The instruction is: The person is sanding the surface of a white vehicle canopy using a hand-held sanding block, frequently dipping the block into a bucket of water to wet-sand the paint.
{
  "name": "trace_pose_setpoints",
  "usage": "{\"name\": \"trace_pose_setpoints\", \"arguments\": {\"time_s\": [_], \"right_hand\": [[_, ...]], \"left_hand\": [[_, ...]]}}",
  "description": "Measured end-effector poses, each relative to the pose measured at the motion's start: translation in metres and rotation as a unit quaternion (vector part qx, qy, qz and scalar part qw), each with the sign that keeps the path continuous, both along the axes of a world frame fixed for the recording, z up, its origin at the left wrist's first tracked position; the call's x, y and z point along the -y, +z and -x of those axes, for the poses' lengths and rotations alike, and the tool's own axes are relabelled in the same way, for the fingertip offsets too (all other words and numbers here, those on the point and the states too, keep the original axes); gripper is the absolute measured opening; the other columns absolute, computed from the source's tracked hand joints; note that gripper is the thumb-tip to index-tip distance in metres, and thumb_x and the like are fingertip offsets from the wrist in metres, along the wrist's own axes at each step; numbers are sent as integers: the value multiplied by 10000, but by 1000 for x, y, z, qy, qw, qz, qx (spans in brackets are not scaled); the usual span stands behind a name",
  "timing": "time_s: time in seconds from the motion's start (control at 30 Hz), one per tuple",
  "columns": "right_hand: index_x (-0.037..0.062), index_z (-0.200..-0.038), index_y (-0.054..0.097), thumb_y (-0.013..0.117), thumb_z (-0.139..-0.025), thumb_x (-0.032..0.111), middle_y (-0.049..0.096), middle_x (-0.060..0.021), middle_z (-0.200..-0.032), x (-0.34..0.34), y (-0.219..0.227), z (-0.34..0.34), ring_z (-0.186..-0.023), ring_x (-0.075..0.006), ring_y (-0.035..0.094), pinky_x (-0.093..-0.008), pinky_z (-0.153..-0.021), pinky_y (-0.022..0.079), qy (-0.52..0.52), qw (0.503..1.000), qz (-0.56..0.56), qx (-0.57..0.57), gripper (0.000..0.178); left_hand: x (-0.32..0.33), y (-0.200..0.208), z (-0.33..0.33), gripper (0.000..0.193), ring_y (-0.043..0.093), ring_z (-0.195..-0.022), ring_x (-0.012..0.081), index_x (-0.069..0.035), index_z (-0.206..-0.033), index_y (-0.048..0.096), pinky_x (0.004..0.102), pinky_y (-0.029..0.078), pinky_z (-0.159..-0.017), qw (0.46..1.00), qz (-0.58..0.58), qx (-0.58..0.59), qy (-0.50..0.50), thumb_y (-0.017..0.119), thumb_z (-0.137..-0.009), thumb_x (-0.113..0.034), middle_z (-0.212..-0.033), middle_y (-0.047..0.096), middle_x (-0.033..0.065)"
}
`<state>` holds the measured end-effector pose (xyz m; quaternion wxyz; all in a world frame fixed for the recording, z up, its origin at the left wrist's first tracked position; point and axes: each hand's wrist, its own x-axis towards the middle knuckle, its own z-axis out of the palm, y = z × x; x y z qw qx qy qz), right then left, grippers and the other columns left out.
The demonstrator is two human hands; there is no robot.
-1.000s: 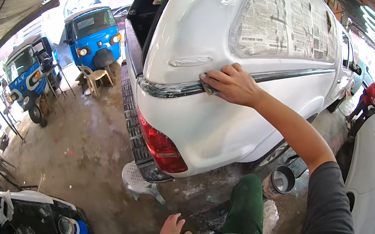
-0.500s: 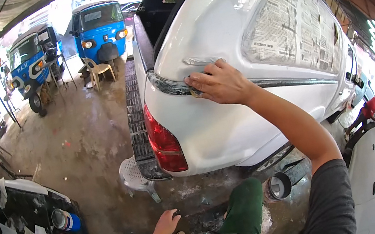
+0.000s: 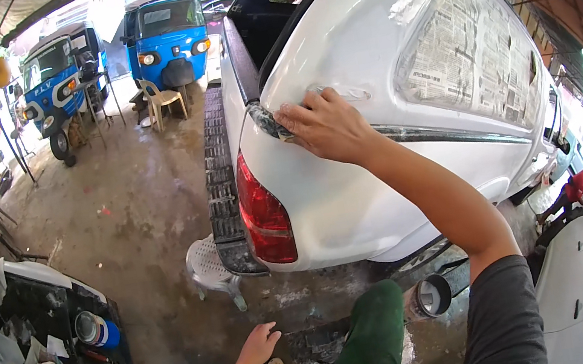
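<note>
My right hand [image 3: 328, 126] presses on the rear corner of a white pickup's canopy [image 3: 353, 42], fingers curled round something mostly hidden, with a small yellowish edge showing below them. Under and beside it runs the dark seam [image 3: 452, 136] between canopy and truck bed, smudged with whitish residue near the corner. A raised oblong shape [image 3: 352, 93] in the white panel lies just right of my fingers. Below the seam is the red tail light [image 3: 264, 213]. My left hand [image 3: 260, 345] hangs low over the floor, holding nothing, its fingers apart.
Newspaper [image 3: 467, 63] masks the canopy's side window. A white plastic stool [image 3: 206, 260] stands by the black rear bumper [image 3: 219, 170]. Beside my green-clad leg sits a bucket [image 3: 431, 295]. Cans and scraps cover a dark surface [image 3: 53, 311] at left. Blue three-wheelers [image 3: 170, 41] are parked beyond.
My right hand has slid left along the seam to the canopy's corner, uncovering more of the raised shape. The view has shifted slightly. My left hand stays low, its fingers a little more extended.
</note>
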<state>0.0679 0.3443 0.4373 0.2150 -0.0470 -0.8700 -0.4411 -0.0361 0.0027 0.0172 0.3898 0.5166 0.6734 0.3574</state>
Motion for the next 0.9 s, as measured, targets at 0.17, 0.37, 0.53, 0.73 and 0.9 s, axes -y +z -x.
{"name": "trace_pose_setpoints", "arguments": {"time_s": [0.17,0.37,0.53,0.73,0.9], "right_hand": [[182,-1290,673,713,-884,332,582,50,-1214,0,-3,-28,-1001,-198,561,-382,-825,468,13,998,47,-43,434],[168,-1307,671,681,-909,302,580,48,-1226,1,-3,-12,-993,-211,561,-394,-822,469,-26,997,45,-51,420],[163,-1360,640,673,-915,304,577,43,-1220,3,-6,-40,-982,-220,543,-411,-824,464,-48,995,48,-75,468],[187,-1402,610,737,-864,287,559,46,-1238,5,-23,-10,-993,-230,525,-440,-855,431,-43,992,75,-93,561],[175,-1382,628,702,-896,276,566,45,-1220,10,-28,-10,-972,-230,529,-439,-833,423,-61,988,81,-119,502]], "left_hand": [[14,-6,12,469,646,-1158,358,3,-1345,616,415,508,-999,999,15,-2,42,638,-995,-308,-1271,637,236],[10,-4,6,479,651,-1165,348,9,-1348,615,412,508,-1003,998,29,47,35,633,-995,-314,-1294,628,237],[13,-2,12,469,659,-1134,358,25,-1336,617,412,514,-987,998,15,35,49,632,-994,-296,-1285,632,241],[-5,21,4,443,678,-1122,331,24,-1339,615,393,526,-964,999,9,42,23,649,-991,-247,-1261,638,221],[5,11,7,444,678,-1106,330,31,-1331,618,395,527,-956,999,4,26,31,645,-988,-250,-1244,642,236]]}}
